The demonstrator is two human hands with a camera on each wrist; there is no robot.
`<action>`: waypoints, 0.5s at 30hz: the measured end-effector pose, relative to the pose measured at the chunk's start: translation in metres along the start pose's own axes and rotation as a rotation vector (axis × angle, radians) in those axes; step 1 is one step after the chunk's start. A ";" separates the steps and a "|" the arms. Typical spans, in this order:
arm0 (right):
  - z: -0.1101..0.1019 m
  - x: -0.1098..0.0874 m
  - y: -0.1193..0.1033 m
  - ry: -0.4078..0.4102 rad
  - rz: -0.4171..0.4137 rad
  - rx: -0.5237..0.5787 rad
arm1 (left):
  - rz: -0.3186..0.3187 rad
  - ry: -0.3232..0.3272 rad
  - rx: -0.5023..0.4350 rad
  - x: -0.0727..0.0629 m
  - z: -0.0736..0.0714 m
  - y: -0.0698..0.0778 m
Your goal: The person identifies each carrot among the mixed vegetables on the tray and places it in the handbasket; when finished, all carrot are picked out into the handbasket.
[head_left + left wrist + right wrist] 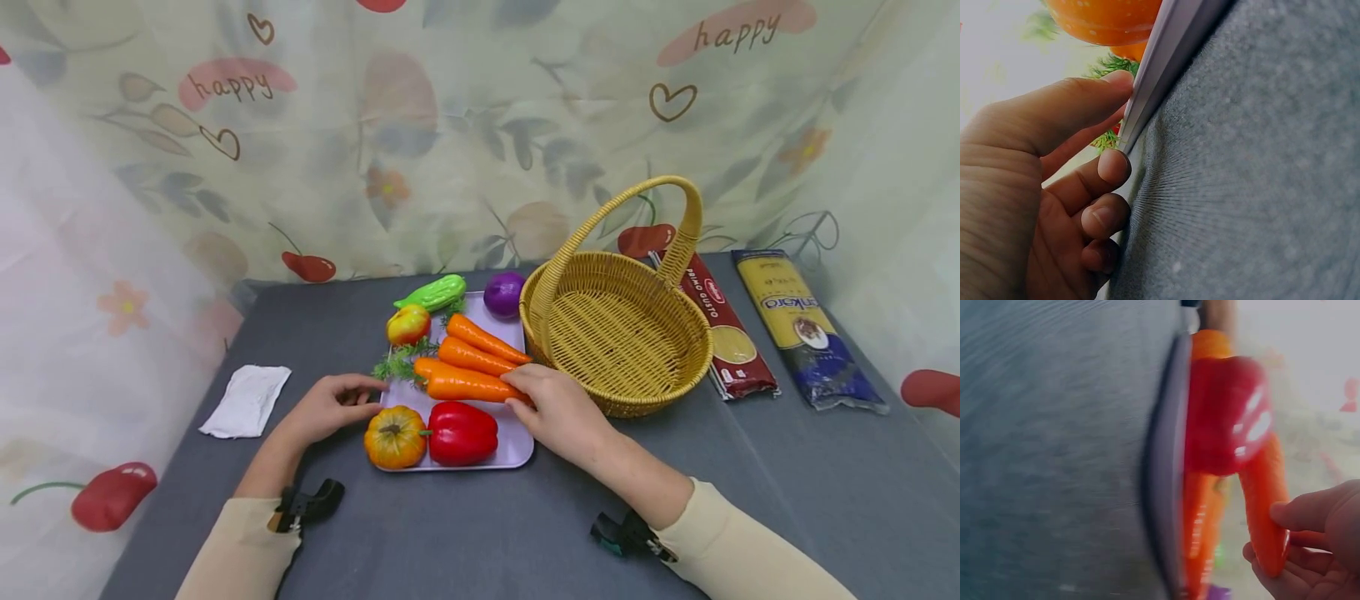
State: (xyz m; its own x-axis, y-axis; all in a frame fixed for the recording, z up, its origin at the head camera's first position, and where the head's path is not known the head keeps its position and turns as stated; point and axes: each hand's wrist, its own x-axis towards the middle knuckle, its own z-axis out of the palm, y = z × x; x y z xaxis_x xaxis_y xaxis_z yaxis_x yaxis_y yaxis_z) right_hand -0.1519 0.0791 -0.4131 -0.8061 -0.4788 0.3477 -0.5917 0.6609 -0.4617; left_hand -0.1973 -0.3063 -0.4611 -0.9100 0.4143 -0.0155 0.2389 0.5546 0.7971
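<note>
My right hand (558,412) pinches the tip end of an orange carrot (1265,500) between thumb and fingers. In the right wrist view, that carrot stands off the tray, partly behind the red bell pepper (462,433). Several carrots (480,357) with green tops lie together on the pale purple tray (517,454). At the tray's left edge, my left hand (333,408) touches the rim with thumb and index fingertips, its other fingers loosely curled. Also on the tray are a small orange pumpkin (395,437), a red-yellow apple (408,325), a green bumpy vegetable (432,293) and a purple round vegetable (504,295).
A wicker basket (540,321) with a tall handle stands against the tray's right side. Farther right lie a red pasta packet (727,333) and a yellow-blue packet (806,329). A white folded tissue (246,402) lies at left on the grey cloth (450,533).
</note>
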 end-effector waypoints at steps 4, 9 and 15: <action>-0.017 -0.002 -0.012 0.050 -0.023 0.024 | 0.001 -0.008 -0.009 0.000 0.000 0.001; -0.043 -0.009 -0.026 0.110 -0.048 0.063 | 0.008 -0.011 -0.010 0.000 0.000 0.000; -0.078 -0.019 -0.037 0.182 -0.085 0.118 | 0.022 -0.008 -0.012 0.001 0.000 0.001</action>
State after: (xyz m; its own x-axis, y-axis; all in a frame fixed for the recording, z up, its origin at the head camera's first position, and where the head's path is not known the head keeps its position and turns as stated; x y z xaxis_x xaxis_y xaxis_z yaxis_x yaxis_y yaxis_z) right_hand -0.1140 0.1090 -0.3391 -0.7449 -0.4103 0.5262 -0.6628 0.5454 -0.5131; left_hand -0.1976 -0.3055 -0.4600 -0.9016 0.4325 -0.0025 0.2553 0.5368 0.8042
